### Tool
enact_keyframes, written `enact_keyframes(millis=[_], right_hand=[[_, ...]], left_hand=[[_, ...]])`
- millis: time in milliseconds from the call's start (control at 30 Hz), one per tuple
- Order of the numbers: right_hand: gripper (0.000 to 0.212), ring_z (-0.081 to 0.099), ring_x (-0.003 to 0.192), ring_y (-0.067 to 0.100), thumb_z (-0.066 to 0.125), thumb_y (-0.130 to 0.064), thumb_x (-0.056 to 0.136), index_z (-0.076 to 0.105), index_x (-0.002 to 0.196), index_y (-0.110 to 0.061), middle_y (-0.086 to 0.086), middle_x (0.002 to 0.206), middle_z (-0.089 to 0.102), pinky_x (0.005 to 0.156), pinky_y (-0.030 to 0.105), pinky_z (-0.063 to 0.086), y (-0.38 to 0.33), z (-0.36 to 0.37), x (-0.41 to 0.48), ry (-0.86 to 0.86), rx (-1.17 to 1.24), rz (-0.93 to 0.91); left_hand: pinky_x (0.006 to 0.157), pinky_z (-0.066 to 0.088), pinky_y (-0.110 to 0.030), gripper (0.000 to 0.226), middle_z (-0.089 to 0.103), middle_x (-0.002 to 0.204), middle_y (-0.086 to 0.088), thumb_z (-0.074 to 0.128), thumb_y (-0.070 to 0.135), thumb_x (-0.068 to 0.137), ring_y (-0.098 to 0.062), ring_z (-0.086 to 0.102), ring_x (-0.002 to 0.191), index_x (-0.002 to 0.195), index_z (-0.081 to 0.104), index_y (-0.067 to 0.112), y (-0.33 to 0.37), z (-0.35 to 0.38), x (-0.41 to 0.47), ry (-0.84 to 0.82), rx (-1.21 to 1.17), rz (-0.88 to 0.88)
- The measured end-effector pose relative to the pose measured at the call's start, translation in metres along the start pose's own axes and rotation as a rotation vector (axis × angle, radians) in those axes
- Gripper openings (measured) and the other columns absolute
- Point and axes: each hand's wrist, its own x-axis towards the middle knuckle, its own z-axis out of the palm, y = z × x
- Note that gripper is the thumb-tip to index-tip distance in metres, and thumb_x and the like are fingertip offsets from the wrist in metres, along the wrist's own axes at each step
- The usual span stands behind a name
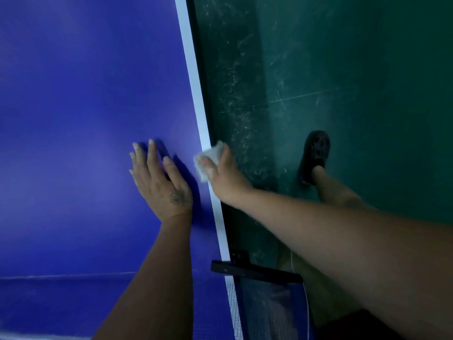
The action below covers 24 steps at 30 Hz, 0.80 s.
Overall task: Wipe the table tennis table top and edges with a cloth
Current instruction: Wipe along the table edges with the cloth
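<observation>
The white cloth (pixel 213 152) is bunched up on the white edge line (pixel 196 94) of the blue table top (pixel 85 94), right at the table's side. The right hand (pixel 224 176) grips it there. The thumb (pixel 207 166) lies across the top of the cloth, pressing it down on the line, and the cloth sticks out past the thumb on both sides. The other fingers curl over the edge and out of sight (how they sit below the rim cannot be told).

Just beside it, further in on the blue surface, the left hand (pixel 159 182) rests flat, palm down, with its fingers straight and slightly spread. It holds nothing and is apart from the cloth.

Nearer the camera, a black net clamp (pixel 247 269) is fixed over the table's edge, with the net (pixel 267 312) hanging below it. Past the edge is a scuffed green floor (pixel 343 69), where the person's foot stands in a dark clog (pixel 315 153).
</observation>
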Motion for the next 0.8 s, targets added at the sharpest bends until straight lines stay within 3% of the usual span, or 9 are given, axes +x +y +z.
enact_keyframes(millis=[167,300,367,467,600,800], right_hand=[[0.07,0.055,0.138,0.037,0.05,-0.057,0.109,0.04,0.155,-0.006,0.02,0.156,0.048,0.108,0.039,0.044,-0.067,-0.019,0.066,0.132,0.042,-0.008],[0.08,0.052,0.14,0.037,0.043,-0.063,0.109,0.028,0.162,-0.005,0.02,0.161,0.043,0.108,0.039,0.043,-0.14,-0.062,0.122,0.106,-0.037,-0.047],[0.077,0.053,0.139,0.036,0.042,-0.062,0.11,0.032,0.16,-0.006,0.019,0.16,0.045,0.114,0.041,0.044,-0.139,-0.065,0.118,0.078,-0.085,-0.046],[0.062,0.058,0.129,0.029,0.043,-0.06,0.11,0.046,0.143,-0.007,0.012,0.148,0.055,0.116,0.047,0.045,-0.111,-0.062,0.091,-0.024,-0.115,-0.04],[0.076,0.052,0.139,0.039,0.037,-0.064,0.109,0.027,0.16,-0.009,0.016,0.163,0.039,0.111,0.046,0.043,-0.106,-0.057,0.082,-0.024,-0.167,0.023],[0.079,0.052,0.138,0.038,0.041,-0.064,0.109,0.024,0.161,-0.006,0.018,0.162,0.038,0.094,0.036,0.038,-0.187,-0.077,0.152,0.131,-0.013,-0.026]], left_hand=[[0.134,0.019,-0.044,0.048,0.035,0.175,-0.011,0.033,0.031,0.118,-0.026,0.027,0.165,0.161,0.05,0.016,0.043,0.014,0.099,0.109,-0.068,0.0],[0.135,0.011,-0.043,0.05,0.028,0.178,-0.007,0.031,0.035,0.119,-0.024,0.018,0.167,0.166,0.042,0.021,0.063,0.024,0.146,0.074,-0.039,-0.178],[0.135,0.007,-0.047,0.051,0.022,0.18,-0.007,0.03,0.036,0.119,-0.026,0.013,0.169,0.168,0.039,0.023,0.073,0.03,0.149,0.036,0.059,-0.206],[0.135,0.007,-0.048,0.053,0.019,0.181,-0.005,0.032,0.039,0.118,-0.026,0.012,0.169,0.169,0.037,0.027,0.076,0.038,0.143,0.07,0.161,-0.191],[0.136,0.009,-0.047,0.053,0.023,0.18,-0.004,0.034,0.04,0.116,-0.025,0.015,0.169,0.167,0.042,0.027,0.073,0.042,0.141,0.105,0.15,-0.19],[0.136,0.011,-0.047,0.052,0.026,0.179,-0.005,0.039,0.041,0.116,-0.026,0.018,0.168,0.166,0.045,0.026,0.066,0.047,0.144,0.13,0.149,-0.169]])
